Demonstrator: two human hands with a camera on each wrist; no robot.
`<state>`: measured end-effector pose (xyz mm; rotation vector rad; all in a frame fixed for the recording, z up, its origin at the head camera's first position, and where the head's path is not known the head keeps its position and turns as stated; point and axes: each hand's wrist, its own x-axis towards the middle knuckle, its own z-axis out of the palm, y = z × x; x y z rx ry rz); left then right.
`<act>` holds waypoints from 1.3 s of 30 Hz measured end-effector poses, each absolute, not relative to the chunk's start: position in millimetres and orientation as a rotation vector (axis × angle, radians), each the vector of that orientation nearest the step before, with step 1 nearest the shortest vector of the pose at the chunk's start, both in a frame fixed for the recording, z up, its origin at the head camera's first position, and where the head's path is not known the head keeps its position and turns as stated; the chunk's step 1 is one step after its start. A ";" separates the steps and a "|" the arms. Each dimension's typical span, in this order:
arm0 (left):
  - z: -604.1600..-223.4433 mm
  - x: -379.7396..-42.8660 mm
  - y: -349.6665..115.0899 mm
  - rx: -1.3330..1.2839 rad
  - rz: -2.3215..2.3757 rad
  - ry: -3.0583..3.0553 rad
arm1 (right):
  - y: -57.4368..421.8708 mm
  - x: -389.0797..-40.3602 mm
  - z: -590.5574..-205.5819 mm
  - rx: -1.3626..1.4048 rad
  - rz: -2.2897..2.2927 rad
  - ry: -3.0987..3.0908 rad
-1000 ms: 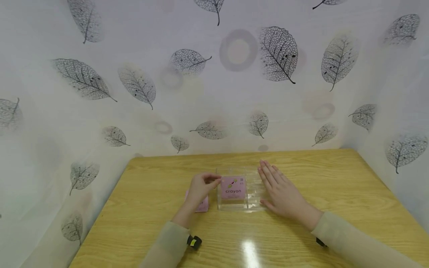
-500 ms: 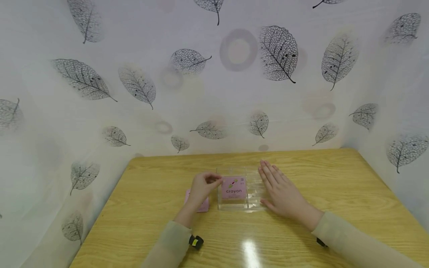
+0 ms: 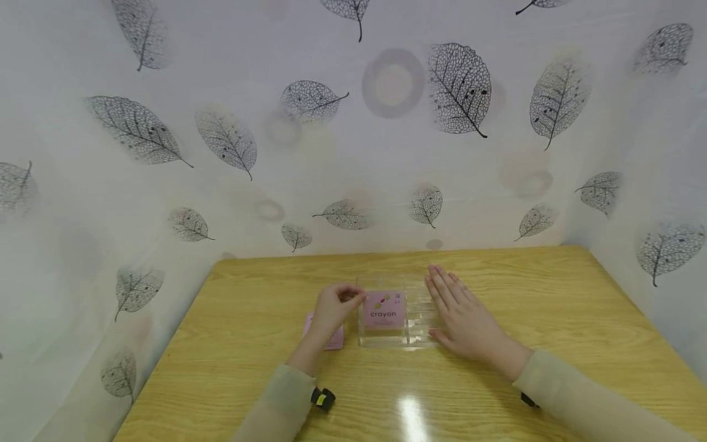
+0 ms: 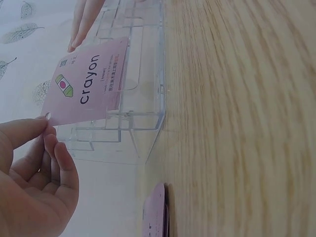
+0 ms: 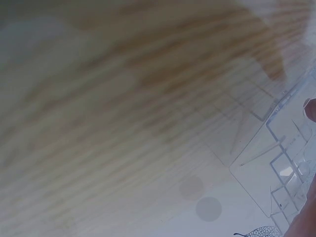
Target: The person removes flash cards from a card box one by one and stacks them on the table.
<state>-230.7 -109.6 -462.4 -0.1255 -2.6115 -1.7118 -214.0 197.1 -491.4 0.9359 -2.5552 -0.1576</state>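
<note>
A pink card printed "crayon" (image 3: 383,312) lies tilted over the left part of a clear plastic organizer box (image 3: 385,341). At the card's corner with the small punched hole, my left hand (image 3: 333,310) pinches it between thumb and index finger, the other fingers curled below, as the left wrist view shows. My right hand (image 3: 469,319) rests flat with straight fingers over the right side of the box. Only part of that hand shows at the edge of the right wrist view, beside the box's clear dividers (image 5: 279,143).
More pink cards (image 3: 334,339) lie in a small stack left of the box, partly under my left wrist; their edges (image 4: 155,215) show in the left wrist view. The wooden table (image 3: 265,282) meets a leaf-printed cloth backdrop (image 3: 353,166) behind.
The crayon card, pinched in my left hand, shifts slightly right and then slightly back left. My right hand stays where it was on the box.
</note>
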 end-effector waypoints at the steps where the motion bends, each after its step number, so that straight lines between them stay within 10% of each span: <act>1: -462.4 -230.7 -109.6 -0.124 -1.712 -2.612 | 197.1 -213.9 -491.4 0.935 -0.153 -2.560; 39: -462.7 -231.5 -113.1 -0.063 -1.783 -2.515 | 196.5 -213.7 -489.9 0.929 -0.159 -2.585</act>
